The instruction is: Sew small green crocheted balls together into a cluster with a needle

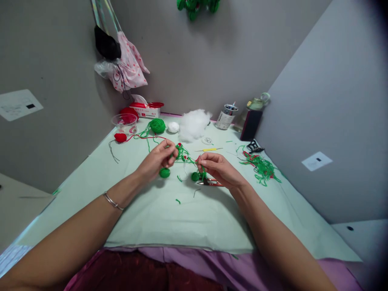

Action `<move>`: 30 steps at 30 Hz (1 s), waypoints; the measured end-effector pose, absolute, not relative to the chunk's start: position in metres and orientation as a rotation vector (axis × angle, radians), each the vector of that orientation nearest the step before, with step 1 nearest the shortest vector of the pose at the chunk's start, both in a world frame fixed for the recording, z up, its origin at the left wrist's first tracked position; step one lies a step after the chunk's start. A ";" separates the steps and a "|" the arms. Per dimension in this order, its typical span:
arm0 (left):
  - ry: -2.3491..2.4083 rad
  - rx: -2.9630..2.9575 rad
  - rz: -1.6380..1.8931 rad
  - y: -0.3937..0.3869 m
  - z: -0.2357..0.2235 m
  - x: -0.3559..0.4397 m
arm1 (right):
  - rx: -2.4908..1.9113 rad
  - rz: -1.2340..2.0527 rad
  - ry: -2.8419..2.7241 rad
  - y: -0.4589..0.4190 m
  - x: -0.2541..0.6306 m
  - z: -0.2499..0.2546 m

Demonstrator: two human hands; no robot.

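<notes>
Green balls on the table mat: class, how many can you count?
3. A green yarn ball lies at the back by the red yarn; a small green ball sits below the left hand; another is beside the right hand. Others may be hidden under hands.

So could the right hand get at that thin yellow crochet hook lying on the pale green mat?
Probably yes: the thin yellow crochet hook lies just beyond the right hand with bare pale green mat between, though its fingers pinch green yarn.
</notes>
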State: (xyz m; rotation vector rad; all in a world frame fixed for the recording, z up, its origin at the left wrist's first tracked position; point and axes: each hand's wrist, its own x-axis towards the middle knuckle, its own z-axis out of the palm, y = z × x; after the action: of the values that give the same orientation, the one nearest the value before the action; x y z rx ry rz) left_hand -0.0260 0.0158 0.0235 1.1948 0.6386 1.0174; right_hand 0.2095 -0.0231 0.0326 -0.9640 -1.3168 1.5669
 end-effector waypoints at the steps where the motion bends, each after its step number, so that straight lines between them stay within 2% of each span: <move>1: 0.678 1.364 1.017 0.012 0.022 -0.023 | -0.973 1.563 -1.305 -0.023 0.209 0.033; 4: 0.684 1.892 0.939 0.001 0.018 -0.017 | -1.006 1.530 -1.293 -0.025 0.207 0.033; 7: 0.694 2.095 0.859 -0.004 0.014 -0.012 | -1.027 1.464 -1.371 -0.027 0.204 0.032; 12: 0.832 1.731 0.944 -0.008 0.009 -0.004 | -1.052 1.326 -1.555 -0.034 0.193 0.032; 16: 0.749 1.165 0.916 -0.005 0.008 -0.001 | -1.068 1.165 -1.709 -0.040 0.187 0.036; 19: 0.645 0.969 1.008 -0.001 0.010 -0.004 | -1.072 1.016 -1.864 -0.040 0.189 0.038; 23: 0.598 1.033 1.015 -0.001 0.010 -0.005 | -1.110 1.024 -1.715 -0.038 0.194 0.036; 30: 0.779 1.581 0.961 -0.014 -0.004 0.003 | -1.146 1.065 -1.536 -0.039 0.190 0.032</move>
State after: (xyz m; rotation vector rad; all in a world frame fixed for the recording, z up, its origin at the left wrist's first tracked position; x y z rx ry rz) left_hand 0.0028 -0.0138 -0.0042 1.5814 0.7791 0.9610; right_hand 0.1895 -0.0385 0.0323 -1.1465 -1.5358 1.0647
